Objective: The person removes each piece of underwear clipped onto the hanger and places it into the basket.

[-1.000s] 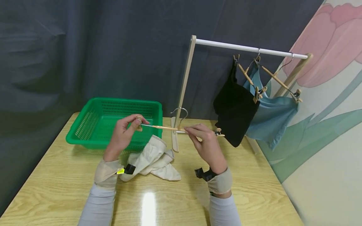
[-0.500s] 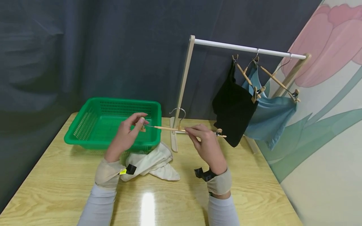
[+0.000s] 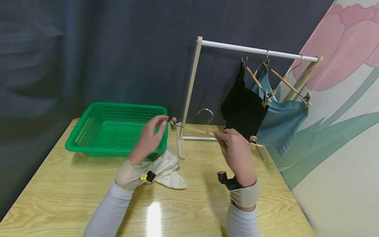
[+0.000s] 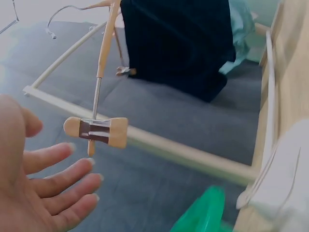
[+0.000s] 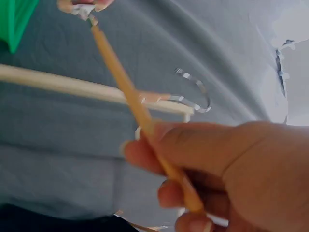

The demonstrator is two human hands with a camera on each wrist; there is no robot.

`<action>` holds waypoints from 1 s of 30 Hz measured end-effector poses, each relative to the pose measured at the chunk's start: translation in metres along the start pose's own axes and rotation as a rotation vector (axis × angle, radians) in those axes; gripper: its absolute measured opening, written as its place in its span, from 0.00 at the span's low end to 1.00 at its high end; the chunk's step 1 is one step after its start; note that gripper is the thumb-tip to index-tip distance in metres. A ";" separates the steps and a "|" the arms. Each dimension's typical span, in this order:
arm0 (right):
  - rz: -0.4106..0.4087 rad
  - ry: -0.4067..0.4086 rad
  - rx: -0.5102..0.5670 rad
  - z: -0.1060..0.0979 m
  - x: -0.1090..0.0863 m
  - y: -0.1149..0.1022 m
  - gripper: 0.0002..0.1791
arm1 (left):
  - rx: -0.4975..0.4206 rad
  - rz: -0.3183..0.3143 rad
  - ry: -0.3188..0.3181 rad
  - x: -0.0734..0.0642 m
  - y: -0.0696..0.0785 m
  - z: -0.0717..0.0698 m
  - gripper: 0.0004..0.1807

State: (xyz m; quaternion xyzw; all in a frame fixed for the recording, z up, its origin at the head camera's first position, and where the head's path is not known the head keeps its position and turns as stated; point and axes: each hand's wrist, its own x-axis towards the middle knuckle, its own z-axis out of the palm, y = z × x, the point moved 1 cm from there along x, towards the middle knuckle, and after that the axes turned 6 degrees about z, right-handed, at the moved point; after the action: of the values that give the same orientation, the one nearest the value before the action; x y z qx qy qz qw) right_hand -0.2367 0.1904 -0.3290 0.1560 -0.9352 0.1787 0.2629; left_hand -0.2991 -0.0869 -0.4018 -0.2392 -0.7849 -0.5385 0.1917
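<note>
Hanger is pinched in the right hand; the left hand (fingers spread, released) is near its clip.

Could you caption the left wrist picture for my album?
Left hand near the wooden clip of a hanger, black cloth hanging beyond.

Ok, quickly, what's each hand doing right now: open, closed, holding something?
Left hand: open, holding nothing, near a clip at the hanger's end.
Right hand: closed, holding the hanger by its wooden bar.
</note>
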 end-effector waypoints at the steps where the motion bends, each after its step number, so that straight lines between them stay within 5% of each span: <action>1: 0.022 0.007 -0.017 -0.004 0.001 0.001 0.09 | -0.049 -0.012 0.004 0.003 0.000 0.004 0.21; 5: 0.105 0.053 -0.071 -0.018 0.008 0.004 0.10 | -0.281 -0.058 0.056 0.016 -0.004 0.022 0.23; 8: 0.153 0.097 -0.092 -0.025 0.018 0.002 0.10 | -0.347 -0.072 0.098 0.027 -0.010 0.035 0.21; 17: 0.224 0.223 -0.087 -0.034 0.063 -0.005 0.15 | -0.111 -0.148 0.002 0.053 -0.025 0.065 0.28; 30: 0.302 0.252 -0.159 -0.043 0.135 -0.003 0.21 | -0.063 -0.183 0.056 0.076 -0.034 0.085 0.26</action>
State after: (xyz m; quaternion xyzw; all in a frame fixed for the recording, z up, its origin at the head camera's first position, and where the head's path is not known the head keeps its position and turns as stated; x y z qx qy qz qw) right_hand -0.3262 0.1785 -0.2204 -0.0308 -0.9188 0.1599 0.3596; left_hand -0.3841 -0.0049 -0.4141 -0.1573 -0.7804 -0.5847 0.1561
